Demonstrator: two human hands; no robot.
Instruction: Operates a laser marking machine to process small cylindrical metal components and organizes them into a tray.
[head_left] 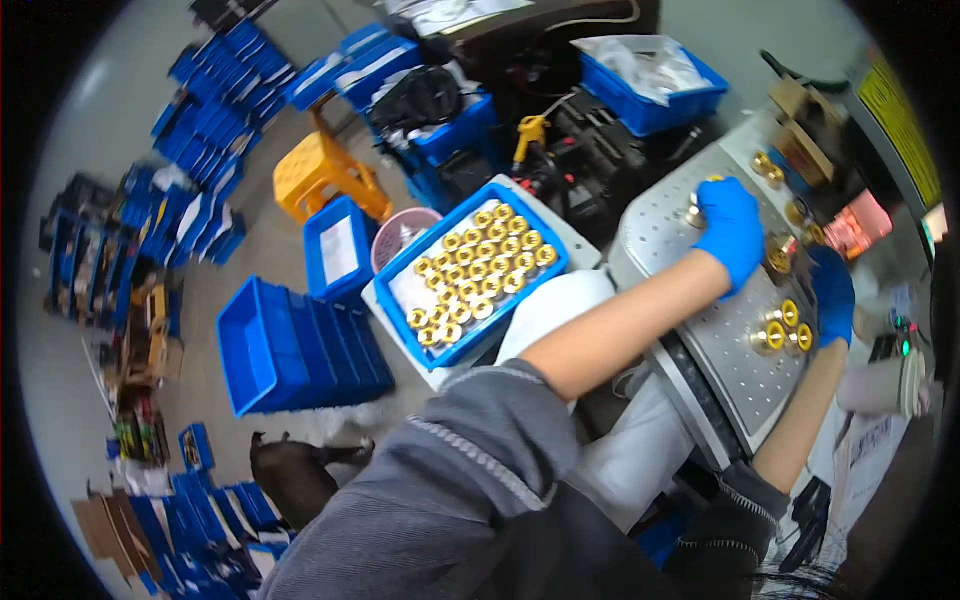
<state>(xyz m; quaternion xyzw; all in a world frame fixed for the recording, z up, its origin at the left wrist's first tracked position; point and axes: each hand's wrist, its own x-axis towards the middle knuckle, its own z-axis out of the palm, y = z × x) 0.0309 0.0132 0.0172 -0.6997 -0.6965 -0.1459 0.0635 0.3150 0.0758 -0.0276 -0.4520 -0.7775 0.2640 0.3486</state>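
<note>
My left hand (735, 237), in a blue glove, is closed on a small round metal fitting (694, 212) over the perforated grey metal plate (650, 235). Also gloved in blue, my right hand (834, 295) is at the plate's right side. Its fingers look bent together near a brass-coloured part, but shade hides what they hold. Between the hands is a metal-and-brass fitting (779, 262). Several brass-topped fittings (769, 337) stand on the plate beside my right hand. Left of my legs, a blue tray (461, 352) holds rows of similar fittings.
Stacked blue crates (300, 345), a yellow stool (325, 172) and a pink basket (405, 237) stand to the left. Behind are a yellow-handled tool (530, 135) and a blue bin (650, 108). A cardboard box (803, 150) and a lidded cup (880, 388) are at right.
</note>
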